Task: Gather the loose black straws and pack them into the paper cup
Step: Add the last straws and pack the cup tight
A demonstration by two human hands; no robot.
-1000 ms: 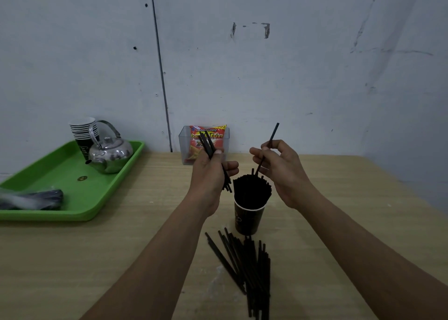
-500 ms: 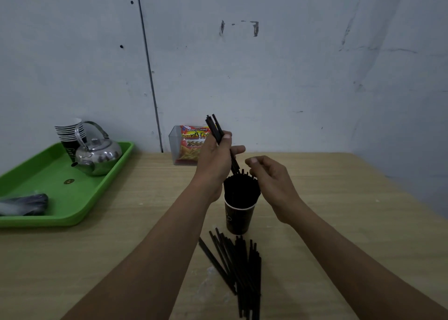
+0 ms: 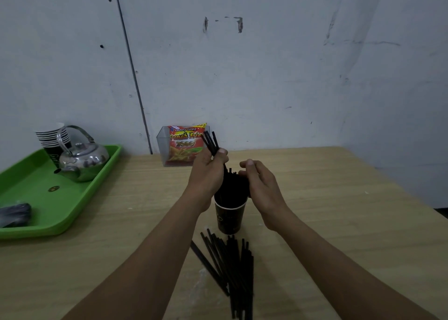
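Note:
A dark paper cup (image 3: 230,219) stands mid-table, packed with upright black straws (image 3: 233,186). My left hand (image 3: 208,171) hovers just left of the cup's top and grips a few black straws (image 3: 210,140) that stick up and lean left. My right hand (image 3: 261,188) is at the right of the cup. Its loosely curled fingertips touch the packed bundle, and no straw shows between them. A loose pile of black straws (image 3: 234,266) lies on the table in front of the cup, between my forearms.
A green tray (image 3: 31,191) at the left carries a steel kettle (image 3: 82,159), a stack of paper cups (image 3: 52,135) and a dark wrapped bundle (image 3: 14,213). A clear box with a snack packet (image 3: 184,145) stands against the wall behind the cup.
My right hand lowered the single straw it held into the cup and no longer shows one. It has drawn closer to my left hand, which still holds its few straws.

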